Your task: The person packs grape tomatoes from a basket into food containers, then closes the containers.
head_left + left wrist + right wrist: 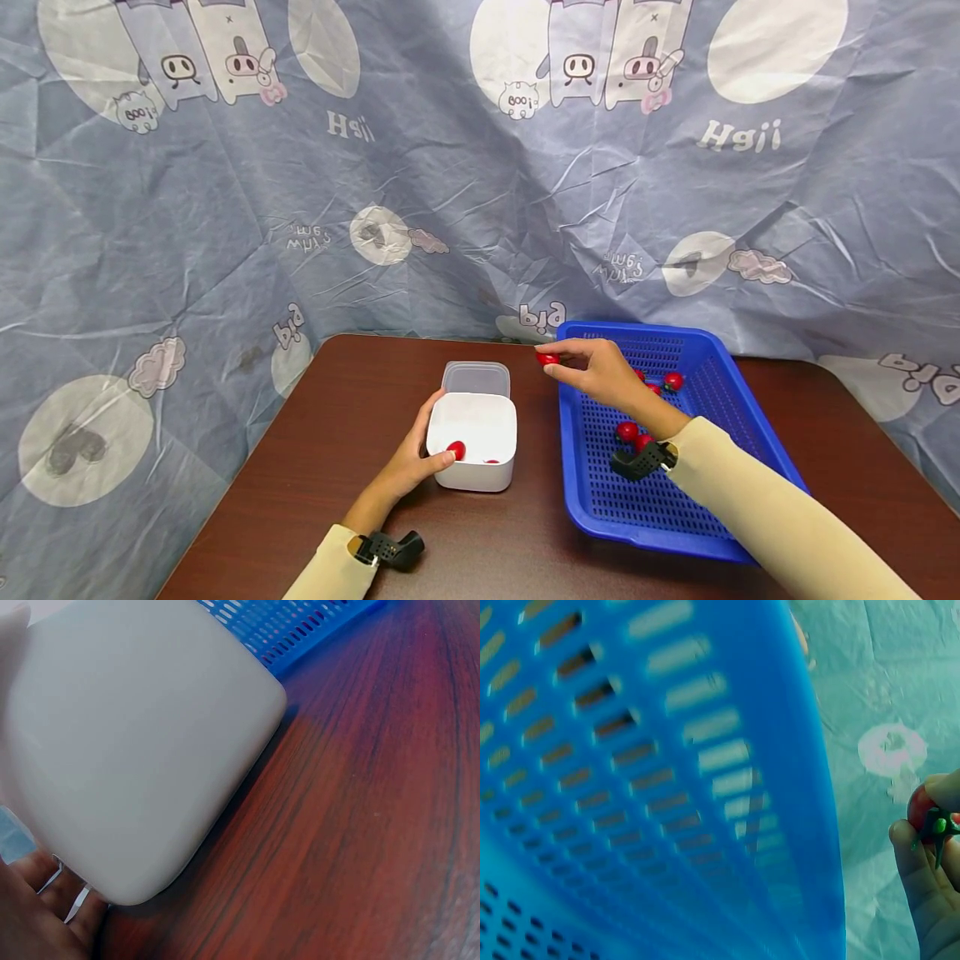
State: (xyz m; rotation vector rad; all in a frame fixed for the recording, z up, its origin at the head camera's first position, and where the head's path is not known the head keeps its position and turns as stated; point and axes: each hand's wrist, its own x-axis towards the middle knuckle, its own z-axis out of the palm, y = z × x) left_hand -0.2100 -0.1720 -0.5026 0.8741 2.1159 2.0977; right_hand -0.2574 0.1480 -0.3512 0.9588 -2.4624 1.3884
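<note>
My left hand (408, 462) grips a white square container (474, 477), the thumb over its near left rim and the fingers along its left side. Inside that container lies a cherry tomato (457, 450) beside the thumb, and part of another red one (491, 462) shows at the front wall. Over the left rim of the blue basket (572, 492), my right hand (596, 371) pinches a red cherry tomato (548, 358) between thumb and fingers. The right wrist view shows green leaves on that tomato (921, 806). Several tomatoes (627, 431) lie in the basket, some partly hidden by the right arm.
A clear plastic lid (477, 377) lies just behind the white container. All of this stands on a dark brown table (360, 392). Behind the table hangs a wrinkled blue-grey cloth (435, 167) with cartoon prints.
</note>
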